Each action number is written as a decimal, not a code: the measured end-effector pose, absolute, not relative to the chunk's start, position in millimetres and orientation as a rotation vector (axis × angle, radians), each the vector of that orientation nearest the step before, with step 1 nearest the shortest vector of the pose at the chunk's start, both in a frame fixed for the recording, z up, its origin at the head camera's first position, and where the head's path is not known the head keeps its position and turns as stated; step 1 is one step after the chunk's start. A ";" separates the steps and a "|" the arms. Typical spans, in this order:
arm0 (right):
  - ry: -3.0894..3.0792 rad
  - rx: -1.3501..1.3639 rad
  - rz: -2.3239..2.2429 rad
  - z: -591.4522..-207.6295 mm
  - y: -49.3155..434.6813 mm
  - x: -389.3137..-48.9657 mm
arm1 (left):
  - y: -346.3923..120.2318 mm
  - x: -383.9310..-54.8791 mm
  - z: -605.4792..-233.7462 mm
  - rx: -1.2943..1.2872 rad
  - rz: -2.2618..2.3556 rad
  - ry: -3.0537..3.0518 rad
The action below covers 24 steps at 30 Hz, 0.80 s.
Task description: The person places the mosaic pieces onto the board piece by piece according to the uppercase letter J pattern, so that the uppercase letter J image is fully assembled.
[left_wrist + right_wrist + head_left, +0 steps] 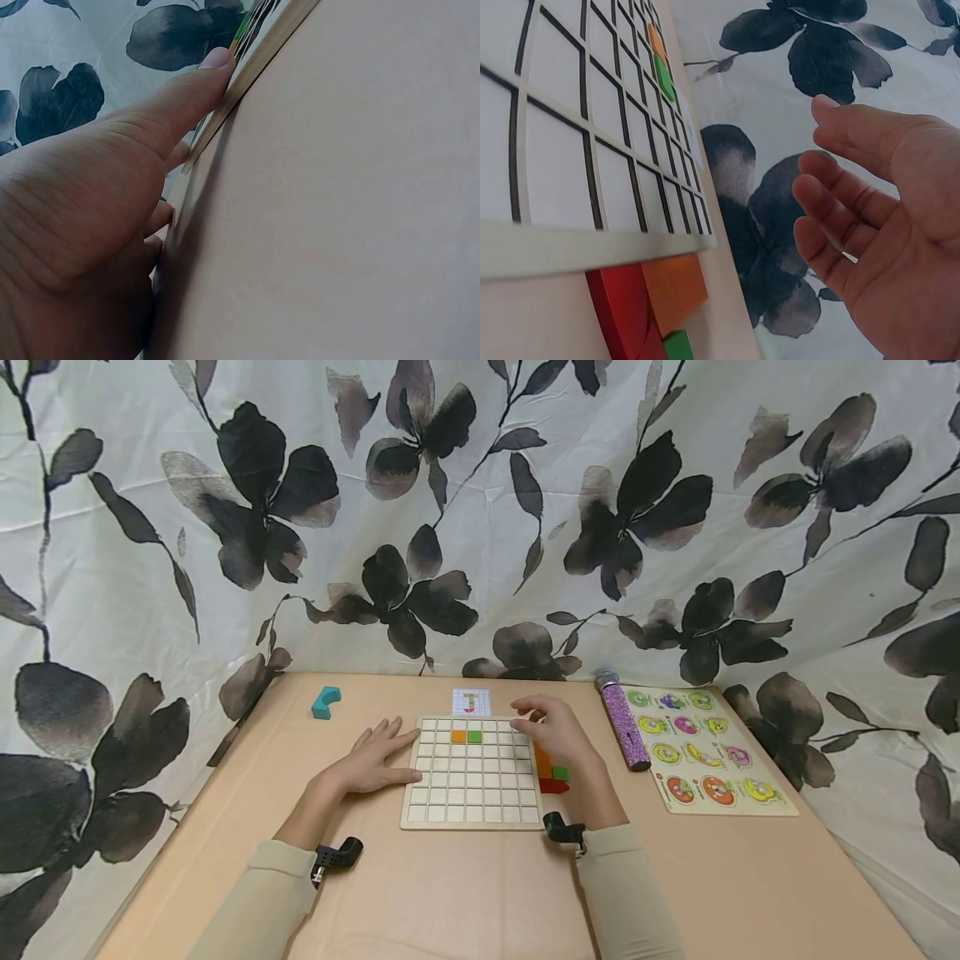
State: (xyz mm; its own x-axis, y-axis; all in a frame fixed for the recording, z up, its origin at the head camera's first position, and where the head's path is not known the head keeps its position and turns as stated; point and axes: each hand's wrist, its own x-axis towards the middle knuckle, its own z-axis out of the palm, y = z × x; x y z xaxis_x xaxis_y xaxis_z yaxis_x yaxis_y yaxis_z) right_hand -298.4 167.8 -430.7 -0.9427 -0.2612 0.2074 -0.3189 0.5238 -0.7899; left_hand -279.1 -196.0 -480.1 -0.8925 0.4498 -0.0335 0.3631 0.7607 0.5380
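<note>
A pale wooden grid board [472,817] lies on the table, with an orange square [458,737] and a green square [475,737] side by side in its upper part. At the board's left edge rests my left hand [367,762], fingers spread and thumb on the rim. Over the upper right corner hovers my right hand [561,731], its fingers loosely bent with nothing between them in the right wrist view. Below it, beside the board, sit orange blocks [676,289], a red block [621,304] and a green block [679,346], partly hidden by that hand in the head view.
Behind the board lies a small card [458,702] with a coloured pattern on a grid. A teal angular block [322,703] sits at the back left. To the right are a purple glittery cylinder [627,727] and a fruit picture board [701,770]. Floral cloth [517,552] hangs behind the table.
</note>
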 end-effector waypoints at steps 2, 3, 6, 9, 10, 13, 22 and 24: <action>-2.690 0.497 1.419 -430.9 170.7 -299.1 | -196.2 -279.3 -480.2 0.652 0.804 2.796; -2.693 0.488 1.427 -431.3 172.0 -299.5 | -196.3 -279.5 -480.3 0.654 0.804 2.797; -2.711 0.447 1.452 -433.2 176.3 -300.7 | -196.8 -280.0 -480.4 0.656 0.805 2.798; -2.741 0.409 1.442 -435.3 180.1 -301.6 | -197.2 -280.5 -480.6 0.658 0.807 2.798; -2.752 0.399 1.429 -436.1 181.5 -301.9 | -197.3 -280.7 -480.6 0.658 0.808 2.798; -2.786 0.377 1.388 -439.4 186.1 -303.1 | -197.3 -281.0 -480.9 0.658 0.808 2.797; -2.815 0.378 1.363 -444.6 195.0 -306.1 | -197.2 -281.4 -480.7 0.663 0.801 2.801; -2.823 0.384 1.350 -446.5 197.0 -307.0 | -197.2 -281.5 -480.8 0.662 0.799 2.801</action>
State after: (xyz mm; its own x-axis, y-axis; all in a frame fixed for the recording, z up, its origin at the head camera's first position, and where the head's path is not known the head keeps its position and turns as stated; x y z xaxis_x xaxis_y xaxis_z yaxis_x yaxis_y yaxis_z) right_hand -307.0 197.0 -446.5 -0.9703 -0.2226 0.0949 -0.2136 0.6037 -0.7680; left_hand -281.5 -197.2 -480.8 -0.8904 0.4544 -0.0267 0.3720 0.7601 0.5328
